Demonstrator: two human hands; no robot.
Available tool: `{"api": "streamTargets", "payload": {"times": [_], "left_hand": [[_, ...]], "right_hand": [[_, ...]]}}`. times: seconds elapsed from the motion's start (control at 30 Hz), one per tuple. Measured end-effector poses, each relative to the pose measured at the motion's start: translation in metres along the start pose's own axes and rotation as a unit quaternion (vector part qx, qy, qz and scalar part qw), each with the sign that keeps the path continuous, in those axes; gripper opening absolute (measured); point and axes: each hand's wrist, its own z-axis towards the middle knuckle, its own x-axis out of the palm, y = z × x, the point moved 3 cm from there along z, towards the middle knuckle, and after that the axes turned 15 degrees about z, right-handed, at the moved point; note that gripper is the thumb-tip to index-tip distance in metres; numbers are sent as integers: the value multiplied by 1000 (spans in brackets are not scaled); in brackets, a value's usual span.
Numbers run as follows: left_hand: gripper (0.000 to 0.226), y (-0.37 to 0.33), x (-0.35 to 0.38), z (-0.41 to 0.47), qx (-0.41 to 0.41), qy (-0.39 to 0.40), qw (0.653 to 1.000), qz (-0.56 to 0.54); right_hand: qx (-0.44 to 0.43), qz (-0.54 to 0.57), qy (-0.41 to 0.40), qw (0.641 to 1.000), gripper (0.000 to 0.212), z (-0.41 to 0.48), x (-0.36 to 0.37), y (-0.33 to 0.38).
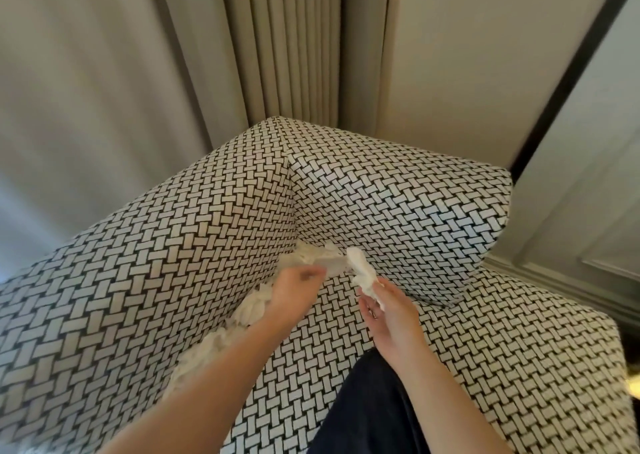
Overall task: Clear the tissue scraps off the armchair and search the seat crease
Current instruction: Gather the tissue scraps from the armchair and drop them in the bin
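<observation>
A person leans over a black-and-white basket-weave upholstered armchair [194, 246], both bare forearms reaching toward the inner corner where the back and side panels meet the seat. The left hand [294, 292] is curled with fingertips pinched together on a flat white tissue scrap [329, 263] lying at that back corner of the seat. The right hand [391, 311] is raised just beside it, thumb and fingers closed on a crumpled white tissue wad [362, 272] that stands up out of the grip. More white tissue scraps [249, 310] lie strung along the seat crease [221, 336] against the left panel, running toward the front edge and partly hidden under the left forearm; how many pieces there are is hard to tell. A dark blue trouser leg [367, 412] rests on the front of the seat. Beige pleated curtains [284, 45] hang behind the chair.
</observation>
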Motion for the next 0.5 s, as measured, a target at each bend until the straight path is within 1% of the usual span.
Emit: {"api": "streamTargets", "payload": {"times": [0.1,0.17,0.27,0.33,0.4,0.5], "left_hand": [[29,-26,-2,-7,9,4,999,-46],[26,-46,-2,-15,21,12,996,-85],[22,-72,4,-30,16,47,985,-165],[20,-87,14,-40,5,83,971,-224],[15,-97,29,-46,-5,130,949,-288],[22,-107,60,-55,-30,198,913,-356]], "right_hand": [[7,60,28,998,20,-16,-8,17],[-1,115,32,993,18,-26,-21,34],[-25,196,20,980,25,-41,-53,66],[-49,227,0,973,31,-52,-80,88],[-69,247,-30,966,27,-66,-108,106],[-109,275,-74,952,21,-83,-153,129]]}}
